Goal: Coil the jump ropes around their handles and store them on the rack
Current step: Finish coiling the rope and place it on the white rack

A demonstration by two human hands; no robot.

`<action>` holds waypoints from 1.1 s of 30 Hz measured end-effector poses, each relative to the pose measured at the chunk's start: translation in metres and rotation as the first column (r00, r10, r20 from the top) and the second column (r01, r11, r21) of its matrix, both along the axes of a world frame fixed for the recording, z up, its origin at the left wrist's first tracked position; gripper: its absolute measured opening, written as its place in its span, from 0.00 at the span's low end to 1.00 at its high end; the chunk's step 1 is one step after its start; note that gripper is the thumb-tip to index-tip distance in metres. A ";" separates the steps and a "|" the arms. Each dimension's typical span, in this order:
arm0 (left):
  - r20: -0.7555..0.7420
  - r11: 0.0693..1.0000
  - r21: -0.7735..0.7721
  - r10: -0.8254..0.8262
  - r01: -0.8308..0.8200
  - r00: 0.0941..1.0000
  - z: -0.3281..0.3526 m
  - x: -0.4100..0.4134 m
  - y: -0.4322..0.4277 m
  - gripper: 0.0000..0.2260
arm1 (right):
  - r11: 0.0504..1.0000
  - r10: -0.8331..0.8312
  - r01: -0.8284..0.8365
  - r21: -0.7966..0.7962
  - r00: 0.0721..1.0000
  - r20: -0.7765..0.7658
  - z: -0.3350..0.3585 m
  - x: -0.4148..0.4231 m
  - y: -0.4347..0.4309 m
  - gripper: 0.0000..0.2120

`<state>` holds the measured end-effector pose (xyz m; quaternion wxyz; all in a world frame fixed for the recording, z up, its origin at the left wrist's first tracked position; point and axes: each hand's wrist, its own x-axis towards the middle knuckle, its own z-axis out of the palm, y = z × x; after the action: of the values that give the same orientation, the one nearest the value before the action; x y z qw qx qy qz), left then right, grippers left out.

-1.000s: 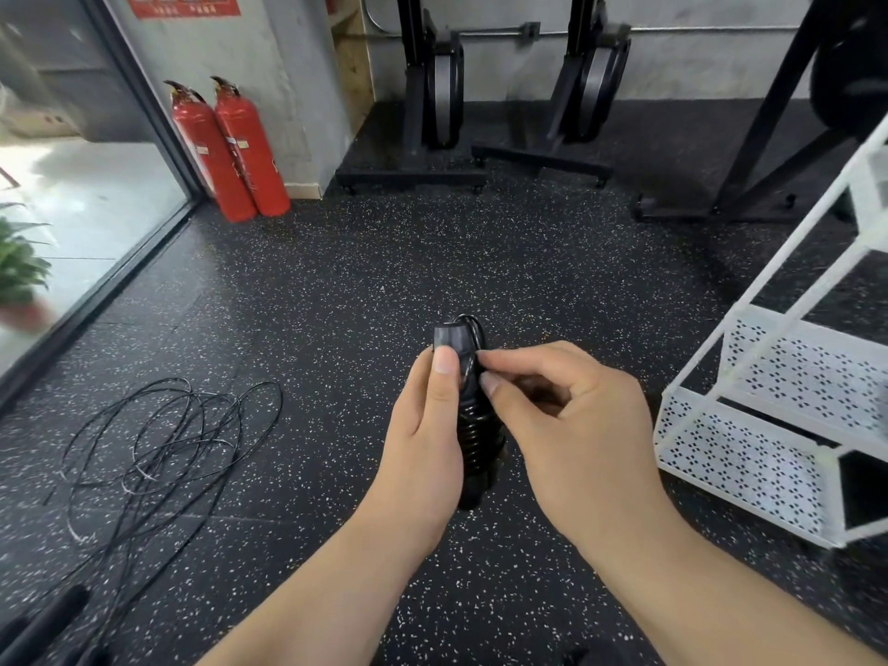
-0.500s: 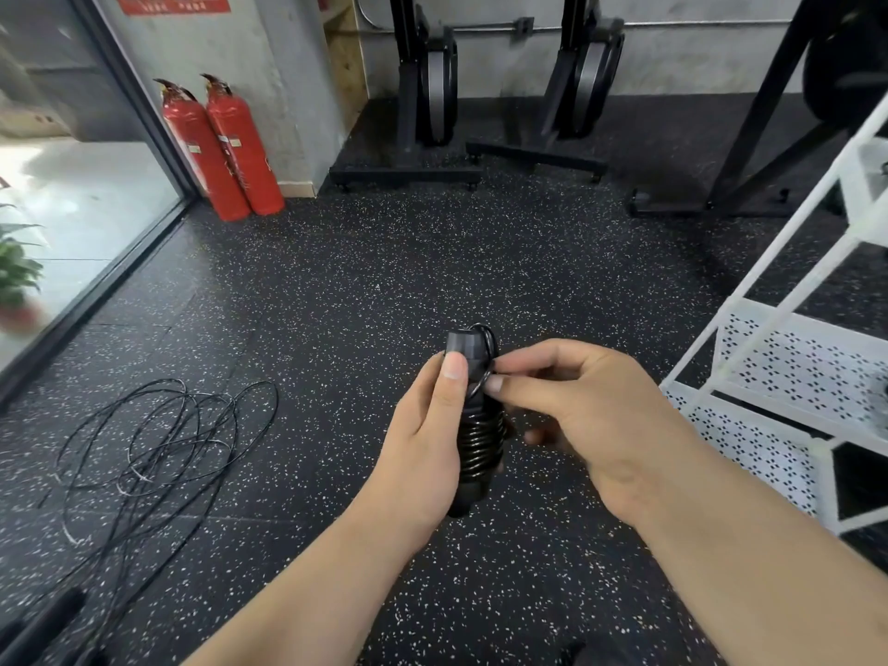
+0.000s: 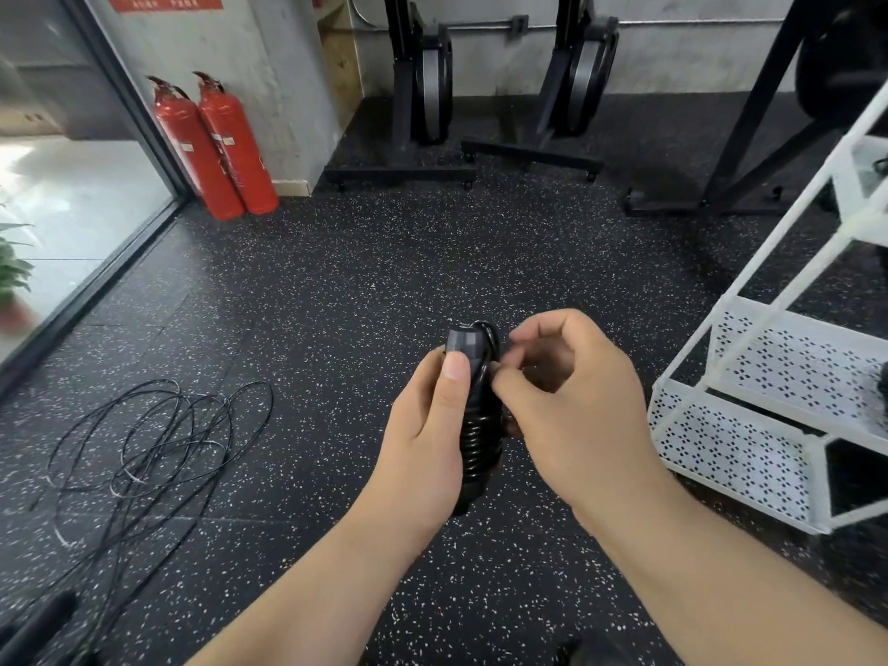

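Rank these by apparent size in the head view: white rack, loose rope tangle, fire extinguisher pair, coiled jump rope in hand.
1. white rack, though cut off by the frame edge
2. loose rope tangle
3. fire extinguisher pair
4. coiled jump rope, partly covered
Places 3 and 4 are close, and distance skews them.

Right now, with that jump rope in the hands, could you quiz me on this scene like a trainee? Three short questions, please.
1. True or false: the left hand grips the coiled jump rope.
2. Multiple choice: the white rack stands A) to the person's left, B) to the person's right, C) out of sight.
3. How many red fire extinguishers stand by the wall?

Key: 1 true; 2 B; 3 two.
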<state>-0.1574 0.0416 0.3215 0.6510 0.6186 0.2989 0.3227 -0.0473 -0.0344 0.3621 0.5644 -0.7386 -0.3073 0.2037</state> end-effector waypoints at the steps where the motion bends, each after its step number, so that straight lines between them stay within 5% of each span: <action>1: -0.002 0.999 0.034 0.010 -0.010 1.000 0.000 0.000 -0.001 0.19 | 1.000 -0.011 0.012 -0.004 0.998 0.064 0.001 -0.002 0.000 0.14; 10: 0.033 0.973 0.210 0.092 -0.096 0.995 -0.001 -0.001 -0.004 0.19 | 0.993 -0.083 0.076 0.087 0.992 0.090 0.003 -0.018 0.003 0.13; 17: 0.013 0.963 0.239 0.123 -0.123 0.992 0.001 -0.003 -0.002 0.19 | 0.997 -0.042 0.046 0.065 0.997 -0.060 0.003 -0.010 0.009 0.13; 24: -0.002 0.975 0.208 0.083 -0.081 0.997 0.001 -0.004 0.001 0.16 | 1.000 0.000 0.000 0.013 1.000 0.000 0.004 -0.004 0.009 0.11; 27: 0.001 0.982 0.177 0.073 -0.072 0.997 0.000 -0.003 0.002 0.15 | 0.997 0.073 -0.073 -0.018 0.997 0.036 0.007 0.001 0.007 0.12; 33: 0.026 0.997 0.069 0.037 -0.039 0.999 0.001 -0.004 0.006 0.09 | 0.952 0.306 -0.296 0.079 0.928 -0.211 0.018 0.024 -0.002 0.11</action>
<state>-0.1613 0.0479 0.3220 0.6266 0.6309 0.2912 0.3529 -0.0229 -0.0359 0.3806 0.5739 -0.6424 -0.3568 0.3615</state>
